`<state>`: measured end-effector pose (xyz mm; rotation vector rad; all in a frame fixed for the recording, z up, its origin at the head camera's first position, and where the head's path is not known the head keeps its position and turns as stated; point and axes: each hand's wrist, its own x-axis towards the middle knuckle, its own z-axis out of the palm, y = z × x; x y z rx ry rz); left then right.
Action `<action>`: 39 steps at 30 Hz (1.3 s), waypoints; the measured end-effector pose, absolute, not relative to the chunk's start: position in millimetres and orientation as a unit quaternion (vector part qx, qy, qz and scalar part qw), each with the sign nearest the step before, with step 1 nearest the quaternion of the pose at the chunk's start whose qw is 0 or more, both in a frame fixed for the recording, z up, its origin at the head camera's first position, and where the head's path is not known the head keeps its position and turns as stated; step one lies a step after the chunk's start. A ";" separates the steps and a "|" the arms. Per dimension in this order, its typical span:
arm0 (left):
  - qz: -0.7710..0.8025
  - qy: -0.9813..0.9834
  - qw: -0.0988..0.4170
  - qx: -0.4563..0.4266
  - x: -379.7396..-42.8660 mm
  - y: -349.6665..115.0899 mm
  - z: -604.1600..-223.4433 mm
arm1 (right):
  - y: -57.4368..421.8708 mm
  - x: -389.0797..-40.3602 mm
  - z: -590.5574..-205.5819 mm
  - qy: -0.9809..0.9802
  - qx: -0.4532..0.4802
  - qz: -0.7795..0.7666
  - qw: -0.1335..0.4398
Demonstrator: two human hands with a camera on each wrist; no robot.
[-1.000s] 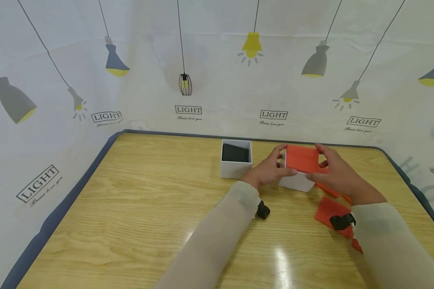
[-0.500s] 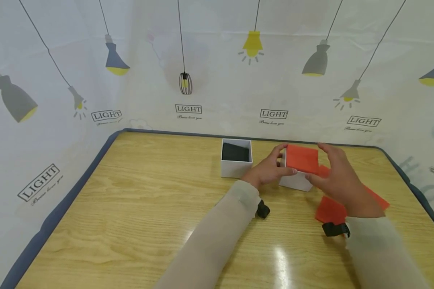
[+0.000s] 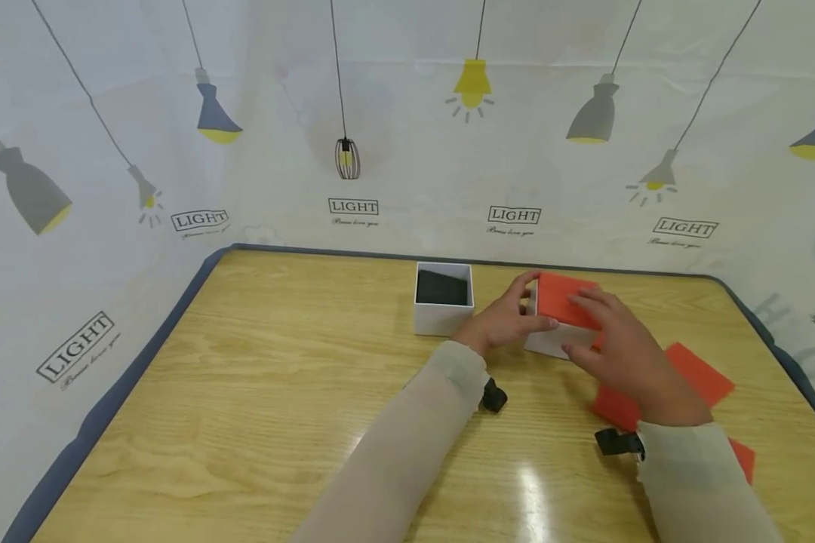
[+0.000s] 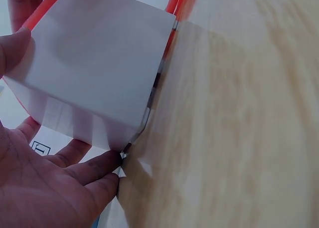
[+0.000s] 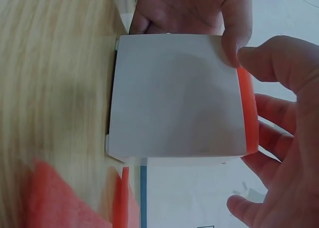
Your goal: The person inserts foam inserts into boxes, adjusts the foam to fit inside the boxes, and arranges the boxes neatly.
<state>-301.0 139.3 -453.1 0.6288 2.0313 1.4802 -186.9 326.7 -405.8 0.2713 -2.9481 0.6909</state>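
A white open-topped box (image 3: 550, 344) stands on the wooden table, with a red square piece (image 3: 558, 292) filling its top. In the right wrist view, the red layer (image 5: 249, 113) rises slightly above the box's edge. My left hand (image 3: 505, 320) grips the box from its left, fingers along that side and thumb over the near face. My right hand (image 3: 628, 358) lays its fingers on the red top from the right, its thumb low before the near face. In the left wrist view, the left fingertips (image 4: 102, 185) reach the box's lower edge.
A second white box (image 3: 443, 320), holding a black piece (image 3: 441, 289), stands left of my left hand. Loose red pieces (image 3: 701, 371) lie around and partly under my right forearm. The blue-edged backdrop (image 3: 380, 256) borders the table's far side.
My right hand has left the box's right side, drawn back a little, and brought its fingers down onto the red top. The left hand and box have stayed put.
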 end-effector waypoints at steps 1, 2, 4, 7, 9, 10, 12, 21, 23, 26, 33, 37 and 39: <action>0.549 0.756 0.270 0.234 -301.3 138.9 -453.6 | 326.3 -187.8 -406.5 -0.969 0.091 0.223 0.049; 0.549 0.756 0.269 0.235 -301.5 138.6 -454.1 | 325.8 -188.6 -407.1 -0.971 0.095 0.215 0.049; 0.552 0.753 0.268 0.237 -302.0 138.2 -455.2 | 324.6 -189.7 -408.6 -0.974 0.097 0.202 0.046; 0.552 0.752 0.267 0.240 -302.2 138.2 -455.6 | 322.6 -191.1 -410.3 -0.978 0.103 0.179 0.040; 0.551 0.754 0.267 0.240 -302.4 137.9 -455.2 | 321.3 -191.6 -411.3 -0.979 0.107 0.167 0.037; 0.549 0.755 0.267 0.241 -302.1 138.4 -455.2 | 321.3 -191.3 -412.2 -0.980 0.109 0.161 0.036; 0.544 0.759 0.264 0.241 -301.4 139.0 -454.9 | 321.3 -190.6 -413.5 -0.981 0.113 0.156 0.038; 0.552 0.756 0.266 0.232 -298.6 138.8 -451.7 | 315.2 -189.6 -413.2 -0.981 0.120 0.138 0.058; 0.554 0.754 0.268 0.231 -298.1 138.7 -451.5 | 313.5 -189.4 -413.6 -0.981 0.129 0.132 0.066; 0.554 0.753 0.268 0.232 -297.9 138.4 -451.6 | 311.1 -188.9 -414.7 -0.978 0.148 0.125 0.081; 0.555 0.751 0.268 0.239 -299.4 138.3 -452.7 | 310.4 -191.0 -420.8 -0.977 0.159 0.108 0.087; 0.556 0.750 0.265 0.241 -299.8 137.9 -453.1 | 310.8 -192.1 -423.7 -0.981 0.147 0.104 0.077; 0.556 0.750 0.266 0.241 -299.8 138.1 -453.1 | 310.8 -192.0 -423.9 -0.981 0.142 0.110 0.076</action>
